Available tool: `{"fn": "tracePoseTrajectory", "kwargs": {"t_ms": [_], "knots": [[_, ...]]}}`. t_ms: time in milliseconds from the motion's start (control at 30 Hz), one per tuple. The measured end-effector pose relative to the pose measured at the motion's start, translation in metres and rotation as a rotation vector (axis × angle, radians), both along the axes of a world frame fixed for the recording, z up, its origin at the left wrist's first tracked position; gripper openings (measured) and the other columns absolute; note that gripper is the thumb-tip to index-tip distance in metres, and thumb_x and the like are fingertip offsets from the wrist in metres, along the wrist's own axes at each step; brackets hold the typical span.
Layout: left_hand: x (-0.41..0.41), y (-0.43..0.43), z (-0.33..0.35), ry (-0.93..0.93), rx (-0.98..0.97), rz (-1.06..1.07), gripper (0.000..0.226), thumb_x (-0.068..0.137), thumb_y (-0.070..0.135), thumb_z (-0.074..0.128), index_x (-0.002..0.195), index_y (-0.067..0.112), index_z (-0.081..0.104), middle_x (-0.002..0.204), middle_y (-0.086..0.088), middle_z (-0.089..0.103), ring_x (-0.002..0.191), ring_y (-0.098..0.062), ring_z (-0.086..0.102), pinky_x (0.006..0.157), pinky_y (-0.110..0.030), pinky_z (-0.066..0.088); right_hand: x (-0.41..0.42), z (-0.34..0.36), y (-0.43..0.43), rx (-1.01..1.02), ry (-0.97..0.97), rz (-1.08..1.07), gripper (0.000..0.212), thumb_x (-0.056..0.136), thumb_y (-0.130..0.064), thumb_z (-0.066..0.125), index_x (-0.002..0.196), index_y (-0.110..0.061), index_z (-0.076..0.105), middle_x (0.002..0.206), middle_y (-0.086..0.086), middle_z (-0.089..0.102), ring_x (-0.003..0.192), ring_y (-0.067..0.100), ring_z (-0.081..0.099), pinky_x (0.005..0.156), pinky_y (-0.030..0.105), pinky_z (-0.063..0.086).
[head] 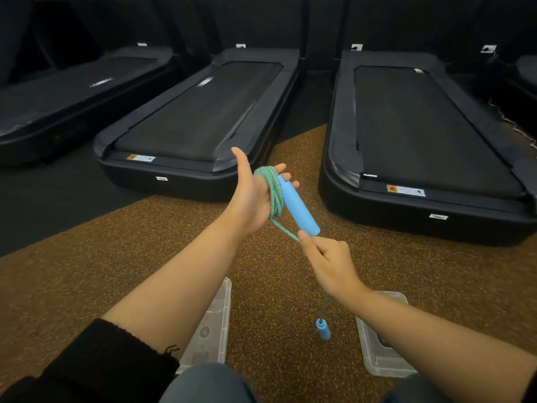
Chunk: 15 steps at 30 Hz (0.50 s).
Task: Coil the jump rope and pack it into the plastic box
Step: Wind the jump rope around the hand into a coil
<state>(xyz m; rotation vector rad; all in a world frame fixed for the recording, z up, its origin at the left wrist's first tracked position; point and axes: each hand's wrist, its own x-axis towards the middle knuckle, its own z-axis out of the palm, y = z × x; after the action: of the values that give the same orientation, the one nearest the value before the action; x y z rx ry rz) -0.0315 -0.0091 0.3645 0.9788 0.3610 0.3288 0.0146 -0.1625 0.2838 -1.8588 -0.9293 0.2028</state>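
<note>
My left hand [252, 196] is raised palm up with the thumb pointing away. Several turns of blue-green jump rope [274, 196] are wound around its fingers, and one blue handle [299, 209] lies across them. My right hand [327, 261] pinches the loose rope just below the coil. From it the rope hangs down to the second blue handle [323, 329], which dangles above the floor. A clear plastic box [377, 359] sits on the floor under my right forearm. A clear flat piece, apparently its lid [213, 324], lies under my left forearm.
Brown speckled rubber flooring [122, 257] lies beneath me. Black treadmills stand ahead: one at centre [200, 117], one at right [421, 132], one at left [58, 97]. A cord [511, 123] trails at the far right. My knees show at the bottom edge.
</note>
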Motion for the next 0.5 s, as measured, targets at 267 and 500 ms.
{"fn": "tracePoseTrajectory", "kwargs": {"t_ms": [267,500], "knots": [[0.003,-0.017,-0.016,0.309,0.358,-0.26,0.098,0.084,0.069,-0.007,0.124,-0.001,0.048,0.095,-0.017,0.053,0.087,-0.021,0.056,0.087,-0.029,0.046,0.019,0.027,0.003,0.106,-0.175,-0.076,0.057,0.094,-0.03,0.049,0.04,-0.026,0.033,0.038,-0.015,0.043,0.038,0.005,0.034,0.043,0.022,0.024],[-0.009,-0.029,-0.013,0.359,0.499,-0.761,0.101,0.077,0.073,-0.013,0.111,0.003,0.051,0.089,-0.012,0.056,0.098,-0.028,0.055,0.097,-0.035,0.043,0.051,0.048,0.009,0.089,-0.238,-0.054,0.06,0.093,-0.032,0.051,0.04,-0.021,0.026,0.035,-0.006,0.037,0.035,0.008,0.031,0.043,0.018,0.02]]}}
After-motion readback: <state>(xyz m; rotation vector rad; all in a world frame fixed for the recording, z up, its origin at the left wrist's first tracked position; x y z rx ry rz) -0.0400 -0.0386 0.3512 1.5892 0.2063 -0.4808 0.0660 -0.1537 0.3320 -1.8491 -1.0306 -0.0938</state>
